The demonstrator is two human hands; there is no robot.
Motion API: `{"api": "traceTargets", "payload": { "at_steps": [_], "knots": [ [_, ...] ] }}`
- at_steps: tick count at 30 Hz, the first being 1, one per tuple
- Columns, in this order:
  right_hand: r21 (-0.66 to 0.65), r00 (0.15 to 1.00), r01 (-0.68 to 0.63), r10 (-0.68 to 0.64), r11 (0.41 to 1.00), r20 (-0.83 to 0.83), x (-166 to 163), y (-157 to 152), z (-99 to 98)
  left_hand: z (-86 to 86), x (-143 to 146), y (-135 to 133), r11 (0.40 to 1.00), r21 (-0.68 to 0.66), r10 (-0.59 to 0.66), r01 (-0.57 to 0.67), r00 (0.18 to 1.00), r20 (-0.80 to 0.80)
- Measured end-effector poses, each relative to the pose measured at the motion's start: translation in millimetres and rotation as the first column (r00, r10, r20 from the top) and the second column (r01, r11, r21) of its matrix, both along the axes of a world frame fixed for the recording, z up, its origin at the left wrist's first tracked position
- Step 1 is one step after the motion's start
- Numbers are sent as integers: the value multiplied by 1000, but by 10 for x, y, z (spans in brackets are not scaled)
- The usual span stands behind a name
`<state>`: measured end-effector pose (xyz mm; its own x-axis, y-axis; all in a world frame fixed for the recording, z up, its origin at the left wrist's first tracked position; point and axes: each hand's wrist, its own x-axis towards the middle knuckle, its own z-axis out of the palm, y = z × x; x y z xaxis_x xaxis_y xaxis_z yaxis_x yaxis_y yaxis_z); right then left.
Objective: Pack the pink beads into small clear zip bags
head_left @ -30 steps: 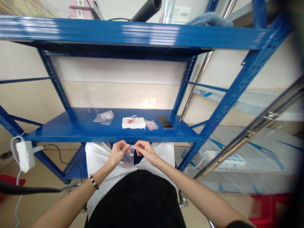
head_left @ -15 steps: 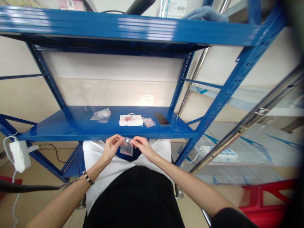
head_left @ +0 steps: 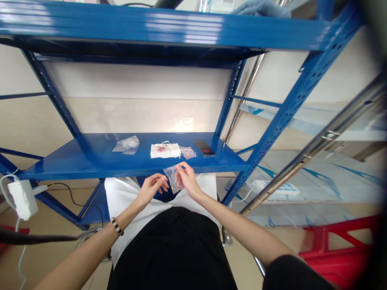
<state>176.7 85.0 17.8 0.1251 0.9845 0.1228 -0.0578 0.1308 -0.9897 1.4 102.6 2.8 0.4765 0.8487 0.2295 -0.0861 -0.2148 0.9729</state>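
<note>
My right hand (head_left: 188,179) pinches a small clear zip bag (head_left: 173,177) by its upper right part, just in front of the shelf edge. The bag hangs tilted; reddish bits seen in it earlier are hard to make out now. To its left is my left hand (head_left: 152,188), fingers loosely curled and apart, nothing visible in them. On the shelf beyond lies a white cloth (head_left: 171,151) with a small heap of pink and red beads (head_left: 161,149) on it. Another clear bag with pinkish contents (head_left: 188,152) touches the cloth's right side.
The blue metal shelf (head_left: 96,163) holds a pile of clear plastic bags (head_left: 127,144) at left and a blurred-out dark object (head_left: 205,148) at right. An upper shelf beam (head_left: 127,30) crosses above. A white power adapter (head_left: 22,198) hangs at left; a red stool (head_left: 338,245) stands at right.
My left hand has let go of the zip bag. My right hand has raised it slightly and moved it right, tilting it. The view has shifted a little.
</note>
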Motion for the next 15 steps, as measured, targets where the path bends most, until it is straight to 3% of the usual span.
{"api": "traceTargets", "payload": {
  "at_steps": [6,15],
  "knots": [
    [97,970,-201,184,975,161,-189,-193,-70,-54,-34,2,979,118,171,-168,985,-9],
    [33,923,-368,361,929,136,-202,-132,-62,77,-115,29,981,173,99,-83,992,-83]
  ]
}}
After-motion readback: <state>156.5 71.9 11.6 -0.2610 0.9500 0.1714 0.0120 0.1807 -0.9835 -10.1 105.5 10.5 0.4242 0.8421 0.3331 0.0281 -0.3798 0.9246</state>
